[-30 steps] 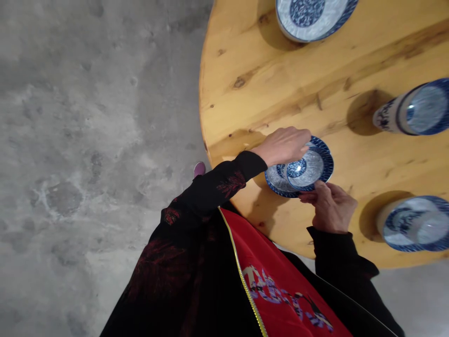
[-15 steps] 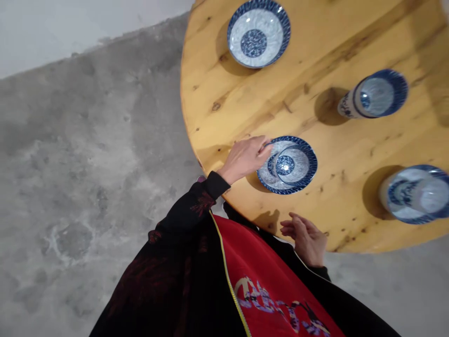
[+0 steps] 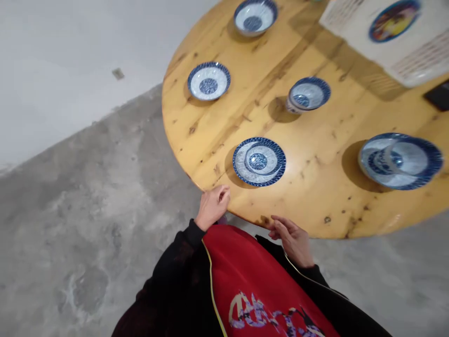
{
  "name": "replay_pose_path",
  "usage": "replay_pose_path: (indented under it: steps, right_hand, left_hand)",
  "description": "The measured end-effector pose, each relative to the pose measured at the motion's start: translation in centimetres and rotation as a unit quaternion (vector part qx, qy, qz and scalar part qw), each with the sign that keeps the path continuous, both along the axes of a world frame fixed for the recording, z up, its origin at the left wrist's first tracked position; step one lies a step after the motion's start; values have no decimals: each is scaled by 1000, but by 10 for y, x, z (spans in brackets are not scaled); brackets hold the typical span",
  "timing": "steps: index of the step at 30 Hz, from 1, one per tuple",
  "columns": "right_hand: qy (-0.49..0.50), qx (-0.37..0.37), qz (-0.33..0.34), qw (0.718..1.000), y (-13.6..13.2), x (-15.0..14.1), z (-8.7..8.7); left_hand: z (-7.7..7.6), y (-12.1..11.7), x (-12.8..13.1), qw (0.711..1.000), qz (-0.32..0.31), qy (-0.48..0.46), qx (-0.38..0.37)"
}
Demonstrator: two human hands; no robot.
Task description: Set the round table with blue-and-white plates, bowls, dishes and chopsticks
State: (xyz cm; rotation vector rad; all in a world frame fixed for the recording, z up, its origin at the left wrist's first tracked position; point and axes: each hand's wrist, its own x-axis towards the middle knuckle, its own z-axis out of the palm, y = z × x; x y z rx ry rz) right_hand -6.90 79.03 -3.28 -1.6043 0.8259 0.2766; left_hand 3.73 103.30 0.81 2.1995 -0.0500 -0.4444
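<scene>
My left hand point(image 3: 212, 206) is at the near table edge, its fingers curled in and nothing in them. Just beyond it, apart from the hand, sits a blue-rimmed patterned dish point(image 3: 242, 174) with a smaller bowl point(image 3: 258, 161) nested inside. Over the table's edge to the right, my right hand point(image 3: 292, 241) holds nothing, with its fingers loosely stretched and apart. It touches no dish.
On the round wooden table point(image 3: 308, 196) stand a shallow bowl point(image 3: 209, 81), a deeper bowl point(image 3: 255, 18), a tall-looking bowl or stack point(image 3: 310, 93) and nested bowls point(image 3: 419, 161). A printed white box or bag point(image 3: 372, 61) and a black object point(image 3: 438, 96) lie farther right.
My left hand has drawn back from the nested dish to the table edge. My right hand stays near the edge. The view has tilted up, bringing the white printed item into sight.
</scene>
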Motion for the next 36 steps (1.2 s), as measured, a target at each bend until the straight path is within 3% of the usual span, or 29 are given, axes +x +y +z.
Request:
replay_pose_path:
  steps: [6,12,19,25,30,36]
  right_hand:
    - [-4,34,-33,999,-4,-30,-9]
    - [-34,56,-4,998,-8,-41,-16]
    - [-54,65,65,994,8,-35,-16]
    - [-81,29,135,987,32,-26,-11]
    - [-77,20,129,988,59,-13,-15]
    - [-83,19,154,984,131,12,-20]
  left_hand:
    - [-7,-25,-53,1000,-15,21,-4]
    - [-5,-42,-89,999,-42,5,-25]
    - [-9,-24,-118,999,18,15,-45]
    - [-6,-10,-113,998,26,9,-61]
    - [-5,19,-101,997,-5,14,-79]
    - [-4,104,-73,997,47,-12,-60]
